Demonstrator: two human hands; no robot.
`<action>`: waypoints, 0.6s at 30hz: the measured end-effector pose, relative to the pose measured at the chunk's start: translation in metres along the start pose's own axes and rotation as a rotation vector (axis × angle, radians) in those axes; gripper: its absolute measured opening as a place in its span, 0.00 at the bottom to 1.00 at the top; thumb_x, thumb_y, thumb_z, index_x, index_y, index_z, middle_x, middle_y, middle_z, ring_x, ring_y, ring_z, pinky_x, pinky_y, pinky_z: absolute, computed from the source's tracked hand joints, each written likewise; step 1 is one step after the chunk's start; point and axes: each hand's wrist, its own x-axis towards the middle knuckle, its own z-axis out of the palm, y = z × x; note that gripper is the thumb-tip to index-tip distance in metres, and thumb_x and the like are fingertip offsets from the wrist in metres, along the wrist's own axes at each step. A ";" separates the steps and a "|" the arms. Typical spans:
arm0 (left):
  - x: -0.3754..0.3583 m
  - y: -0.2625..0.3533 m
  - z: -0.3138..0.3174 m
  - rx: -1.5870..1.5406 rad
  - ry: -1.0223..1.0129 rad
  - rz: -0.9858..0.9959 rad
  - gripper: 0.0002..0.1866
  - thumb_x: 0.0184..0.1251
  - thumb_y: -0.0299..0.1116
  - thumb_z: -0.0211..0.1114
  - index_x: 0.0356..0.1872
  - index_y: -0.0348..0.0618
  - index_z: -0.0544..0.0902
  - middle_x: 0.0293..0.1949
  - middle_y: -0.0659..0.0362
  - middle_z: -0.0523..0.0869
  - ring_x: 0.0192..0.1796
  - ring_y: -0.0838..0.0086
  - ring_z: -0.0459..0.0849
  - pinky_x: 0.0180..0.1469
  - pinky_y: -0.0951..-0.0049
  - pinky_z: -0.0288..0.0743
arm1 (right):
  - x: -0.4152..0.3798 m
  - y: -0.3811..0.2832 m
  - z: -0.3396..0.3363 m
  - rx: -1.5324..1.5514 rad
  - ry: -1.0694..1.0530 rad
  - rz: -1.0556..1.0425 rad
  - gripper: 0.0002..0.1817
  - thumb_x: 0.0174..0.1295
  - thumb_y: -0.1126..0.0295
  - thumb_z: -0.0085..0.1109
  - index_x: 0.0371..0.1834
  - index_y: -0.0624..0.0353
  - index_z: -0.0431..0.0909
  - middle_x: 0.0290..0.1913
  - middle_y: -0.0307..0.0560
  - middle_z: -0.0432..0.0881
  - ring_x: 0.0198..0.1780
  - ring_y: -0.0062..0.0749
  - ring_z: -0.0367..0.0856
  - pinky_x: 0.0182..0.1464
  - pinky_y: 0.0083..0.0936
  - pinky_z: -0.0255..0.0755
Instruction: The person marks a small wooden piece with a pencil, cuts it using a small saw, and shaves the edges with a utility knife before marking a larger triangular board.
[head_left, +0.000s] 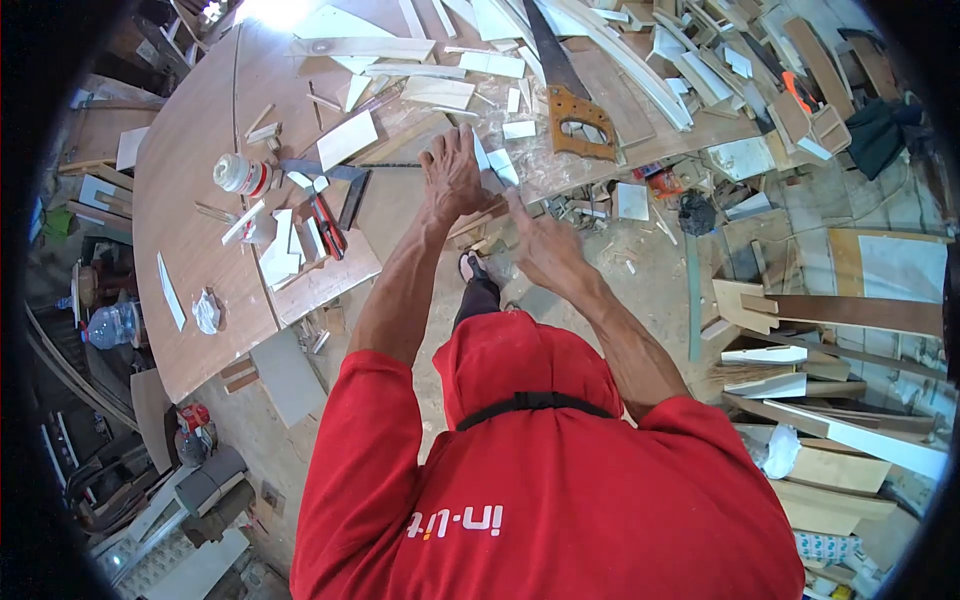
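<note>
My left hand (453, 176) lies palm down on the brown workbench (200, 260) near its edge, fingers apart, pressing beside small white wood offcuts (497, 165). My right hand (546, 250) hovers just off the bench edge, blurred, with a finger stretched toward a thin wooden strip (478, 216) lying between the two hands. Whether it grips anything is unclear. A handsaw (570, 112) with a wooden handle rests just beyond the left hand.
On the bench are a white jar (240, 174), a metal square (335, 172), a red-handled tool (325, 224) and several white strips. Scrap boards (830, 310) and offcuts cover the floor at right. A water bottle (110, 324) stands at left. My sandalled foot (470, 268) shows below.
</note>
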 end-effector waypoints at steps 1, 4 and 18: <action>-0.003 0.000 0.001 0.000 0.013 0.012 0.58 0.27 0.41 0.81 0.65 0.34 0.58 0.54 0.49 0.69 0.57 0.54 0.67 0.54 0.49 0.61 | -0.014 -0.002 -0.008 0.005 -0.044 0.000 0.38 0.57 0.68 0.53 0.72 0.64 0.51 0.33 0.71 0.81 0.38 0.66 0.81 0.45 0.52 0.74; -0.004 -0.002 0.004 0.008 0.049 0.022 0.57 0.27 0.41 0.80 0.64 0.34 0.59 0.52 0.50 0.70 0.56 0.55 0.68 0.53 0.50 0.61 | -0.004 -0.004 -0.008 0.028 -0.077 0.010 0.37 0.58 0.70 0.49 0.72 0.64 0.51 0.33 0.70 0.81 0.38 0.65 0.82 0.44 0.52 0.74; 0.000 -0.001 0.003 0.003 0.084 0.016 0.55 0.27 0.47 0.81 0.61 0.35 0.62 0.51 0.51 0.71 0.55 0.55 0.68 0.53 0.51 0.61 | -0.012 0.005 -0.006 -0.004 0.037 -0.063 0.42 0.46 0.78 0.52 0.72 0.65 0.52 0.27 0.68 0.80 0.33 0.62 0.82 0.37 0.49 0.74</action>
